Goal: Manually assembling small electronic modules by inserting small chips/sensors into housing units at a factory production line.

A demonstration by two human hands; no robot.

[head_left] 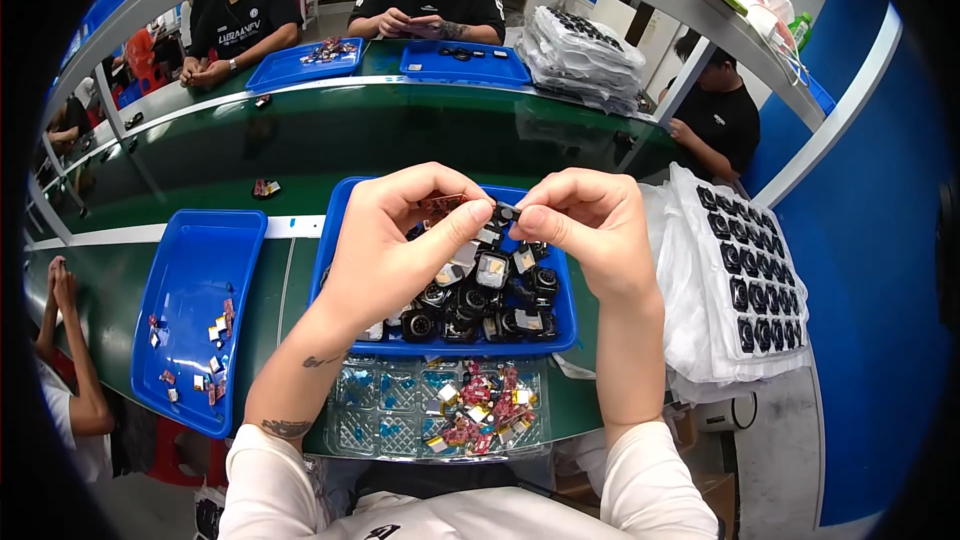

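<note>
Blue tray (pixel 567 327): black devices (pixel 470 302), hands (pixel 398 230) above. Clear tray (pixel 358 432): red boards (pixel 470 432).

Devices (pixel 470 300) in bin (pixel 470 348), compartment tray (pixel 365 410) before it, parts tray (pixel 195 260) left, tray stack (pixel 705 290) right

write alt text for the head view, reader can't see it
A person's bare left hand and right hand pinch a small black piece over a blue rectangular plastic tray of black rounded gadgets. Nearer the body, a clear plastic compartmented tray holds red circuit boards.

Bright, fairly even light; strong fisheye bending; black, rounded rim
</note>
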